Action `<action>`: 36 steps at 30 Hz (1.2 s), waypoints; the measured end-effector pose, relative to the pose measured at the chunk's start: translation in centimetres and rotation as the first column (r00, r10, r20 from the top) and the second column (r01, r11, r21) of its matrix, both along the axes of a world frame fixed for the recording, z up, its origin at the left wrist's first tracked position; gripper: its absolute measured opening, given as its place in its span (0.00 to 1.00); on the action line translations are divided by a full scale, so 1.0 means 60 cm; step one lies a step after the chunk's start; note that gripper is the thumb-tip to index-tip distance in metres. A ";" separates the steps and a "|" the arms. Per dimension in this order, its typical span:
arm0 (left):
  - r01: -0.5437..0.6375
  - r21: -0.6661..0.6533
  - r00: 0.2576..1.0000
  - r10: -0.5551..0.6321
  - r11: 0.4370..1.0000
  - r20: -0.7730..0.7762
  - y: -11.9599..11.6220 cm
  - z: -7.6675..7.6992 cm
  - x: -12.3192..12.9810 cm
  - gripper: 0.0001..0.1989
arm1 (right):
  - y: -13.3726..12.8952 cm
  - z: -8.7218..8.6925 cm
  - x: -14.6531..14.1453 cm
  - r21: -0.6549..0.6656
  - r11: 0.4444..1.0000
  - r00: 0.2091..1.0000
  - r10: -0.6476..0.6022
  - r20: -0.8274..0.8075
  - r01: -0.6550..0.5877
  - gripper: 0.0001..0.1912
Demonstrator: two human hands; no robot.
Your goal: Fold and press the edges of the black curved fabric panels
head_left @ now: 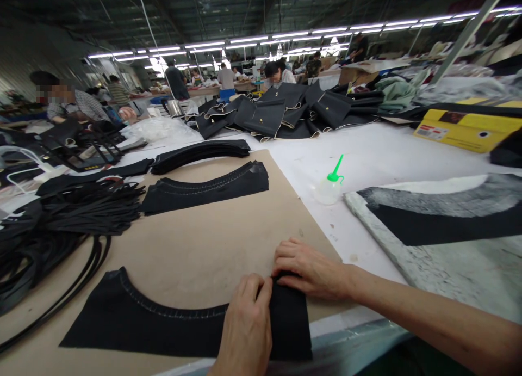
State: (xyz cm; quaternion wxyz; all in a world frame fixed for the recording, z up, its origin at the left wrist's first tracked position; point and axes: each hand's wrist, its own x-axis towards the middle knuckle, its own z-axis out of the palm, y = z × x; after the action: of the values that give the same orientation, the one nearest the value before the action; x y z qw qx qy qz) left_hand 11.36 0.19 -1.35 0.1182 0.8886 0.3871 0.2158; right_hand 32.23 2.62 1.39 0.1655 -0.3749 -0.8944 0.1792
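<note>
A black curved panel (175,330), leather or fabric, lies flat on the brown paper in front of me. White stitch-like marks run along its folded, concave upper edge. My left hand (248,319) rests on the panel right of its middle, fingers curled at the edge with thumb and forefinger pinched together. Close beside it, my right hand (304,268) grips the upper right corner of the same panel. The bit of edge between the fingertips is mostly hidden. Farther back sits a stack of similar black pieces (207,185), with the same marked curve.
Brown paper (212,234) covers the white table (285,158). To the right are a clear bottle with a green nozzle (335,172), a whitish slab (440,272) bearing a black piece, and a yellow box (467,130). Black strips (89,207) lie left; black panels (261,115) pile behind.
</note>
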 end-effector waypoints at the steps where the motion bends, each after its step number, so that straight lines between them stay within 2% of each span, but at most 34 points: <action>1: 0.008 0.043 0.999 -0.007 0.999 -0.037 -0.002 -0.004 -0.001 0.21 | 0.000 -0.001 0.002 0.007 1.000 1.000 0.005 0.004 -0.005 0.05; 5: 0.047 0.214 0.989 -0.015 0.976 -0.150 -0.010 -0.016 -0.001 0.25 | -0.001 -0.004 0.009 0.038 0.999 0.999 0.015 0.036 -0.016 0.08; 8: 0.074 0.285 0.981 -0.018 0.956 -0.195 -0.012 -0.020 0.000 0.27 | -0.002 -0.003 0.012 0.057 0.998 0.998 0.027 0.064 -0.031 0.10; 13: 0.078 0.283 0.974 -0.012 0.956 -0.227 -0.013 -0.023 0.001 0.29 | -0.005 0.001 0.017 0.098 0.993 0.995 0.058 0.084 -0.066 0.14; 19: -0.007 0.251 0.975 0.062 0.968 -0.214 -0.021 -0.020 0.011 0.31 | -0.013 -0.002 0.024 0.099 0.994 0.995 0.031 0.092 -0.040 0.17; 22: -0.013 0.256 0.972 0.072 0.967 -0.224 -0.022 -0.019 0.014 0.31 | -0.017 -0.005 0.027 0.109 0.993 0.996 0.025 0.084 -0.034 0.18; 30: 0.056 0.351 0.963 0.042 0.935 -0.266 -0.013 -0.025 0.009 0.29 | -0.026 -0.010 0.032 0.096 0.995 0.999 0.007 0.049 -0.012 0.24; 36: 0.070 0.399 0.957 0.051 0.914 -0.285 -0.012 -0.028 0.009 0.26 | -0.031 -0.024 0.040 0.107 0.991 0.996 -0.083 -0.024 0.085 0.28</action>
State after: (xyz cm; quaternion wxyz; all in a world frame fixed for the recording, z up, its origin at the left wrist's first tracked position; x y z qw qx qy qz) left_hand 11.92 -0.50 -3.01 -0.1253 0.9175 0.3427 0.1585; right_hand 34.65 0.76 -0.07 0.2016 -0.4011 -0.8845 0.1268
